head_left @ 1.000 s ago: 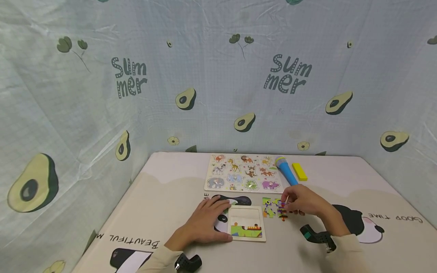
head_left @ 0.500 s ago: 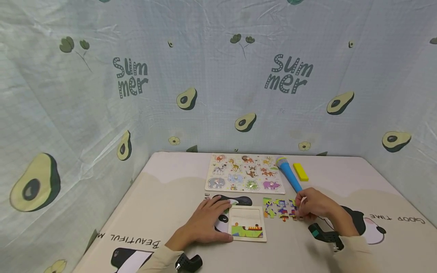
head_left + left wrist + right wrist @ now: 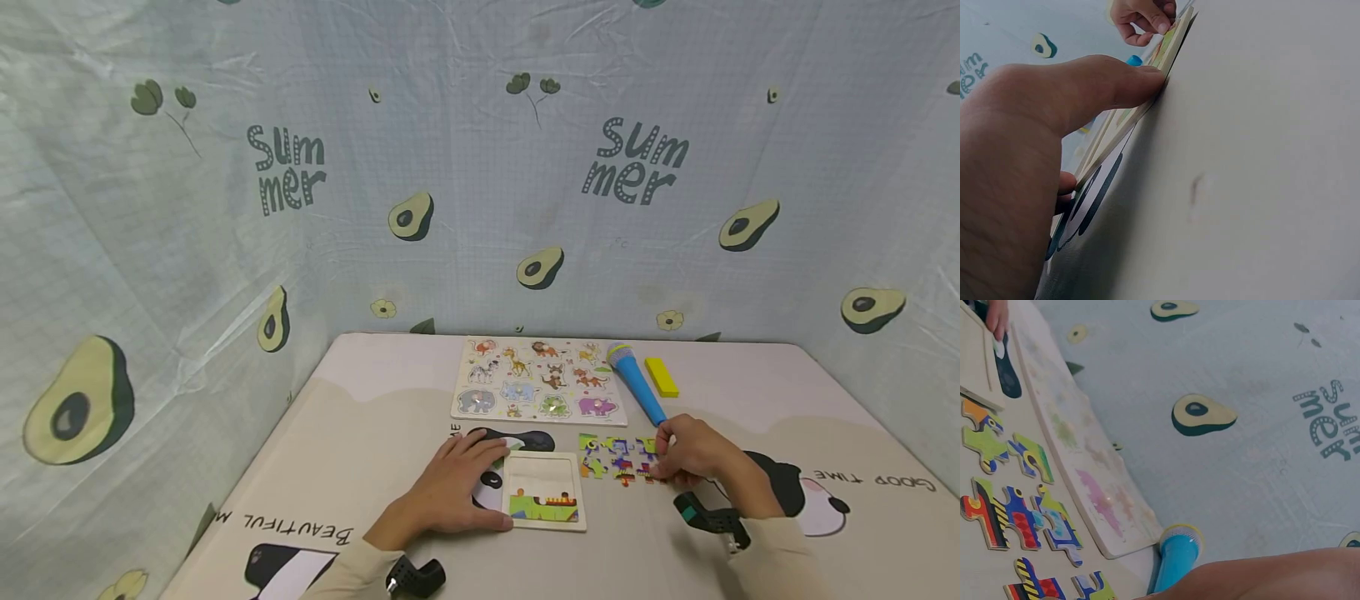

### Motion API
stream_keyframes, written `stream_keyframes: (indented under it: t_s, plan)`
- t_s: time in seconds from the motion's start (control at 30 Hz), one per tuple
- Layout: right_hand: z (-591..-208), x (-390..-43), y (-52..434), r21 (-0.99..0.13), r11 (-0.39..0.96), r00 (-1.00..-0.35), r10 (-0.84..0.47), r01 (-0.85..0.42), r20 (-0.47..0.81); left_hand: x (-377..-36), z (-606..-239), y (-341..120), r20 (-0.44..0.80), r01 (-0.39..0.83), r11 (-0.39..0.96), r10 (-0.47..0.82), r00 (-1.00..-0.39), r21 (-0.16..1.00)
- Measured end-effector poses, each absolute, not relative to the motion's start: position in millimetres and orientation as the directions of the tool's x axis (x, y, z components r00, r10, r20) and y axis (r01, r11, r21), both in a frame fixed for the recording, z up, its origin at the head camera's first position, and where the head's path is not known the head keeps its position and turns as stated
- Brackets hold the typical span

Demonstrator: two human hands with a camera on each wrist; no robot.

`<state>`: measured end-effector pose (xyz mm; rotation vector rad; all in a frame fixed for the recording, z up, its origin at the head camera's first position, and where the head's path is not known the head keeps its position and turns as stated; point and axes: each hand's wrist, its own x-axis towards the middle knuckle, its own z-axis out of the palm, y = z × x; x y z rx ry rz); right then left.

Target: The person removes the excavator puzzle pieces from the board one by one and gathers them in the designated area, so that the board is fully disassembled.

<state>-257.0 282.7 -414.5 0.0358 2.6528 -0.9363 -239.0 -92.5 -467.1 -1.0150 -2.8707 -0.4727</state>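
My left hand (image 3: 453, 487) holds the left side of a small wooden puzzle tray (image 3: 551, 527), thumb at the near corner and fingers at the far one. Green, orange and blue pieces (image 3: 536, 507) fill the tray's near part; bare wood shows in its far part. Just right of the tray lie several loose jigsaw pieces (image 3: 618, 454), printed in green, blue, red and yellow, picture side up in the right wrist view. At their right end, my right hand (image 3: 693, 450) pinches a puzzle piece between thumb and fingers, mostly hidden by the hand.
Behind the pieces lies an animal peg-puzzle board (image 3: 540, 419). A blue toy microphone (image 3: 637, 383) leans along its right edge, its handle end close to my right hand. Farther right is a yellow block (image 3: 662, 377). A printed cloth wall (image 3: 465, 275) stands behind the table.
My right hand has moved right along the loose pieces, uncovering more of them. Over the last half second it has barely shifted. The left hand and tray stay in place.
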Motion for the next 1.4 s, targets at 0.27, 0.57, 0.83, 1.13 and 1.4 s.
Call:
stream_keyframes:
  t_s: [0.27, 0.57, 0.83, 1.13, 1.4]
  plan:
    - [-405.2, -256.8, 274.2, -0.656, 0.753, -0.965, -0.139, 0.043, -0.222, -239.0, -467.2, -92.5, 0.154, 0.623, 0.737, 0.605, -0.781, 0.262]
    - [-395.1, -253.0, 232.8, -0.644, 0.754, -0.954, -0.271, -0.129, -0.126, -238.7, -465.4, -93.2, 0.162, 0.626, 0.736, 0.606, -0.779, 0.258]
    - [-394.1, -243.4, 190.0, -0.644, 0.734, -0.917, -0.379, -0.216, -0.124, -238.2, -464.9, -93.3, 0.16, 0.628, 0.733, 0.609, -0.777, 0.26]
    - [-403.9, -235.9, 158.3, -0.676, 0.679, -0.84, -0.518, -0.288, -0.163, -238.6, -466.0, -93.1, 0.17, 0.626, 0.735, 0.603, -0.779, 0.262]
    - [-413.6, -233.2, 144.7, -0.623, 0.7, -0.817, -0.553, -0.35, -0.161, -239.1, -466.5, -93.1, 0.177, 0.632, 0.733, 0.607, -0.775, 0.252]
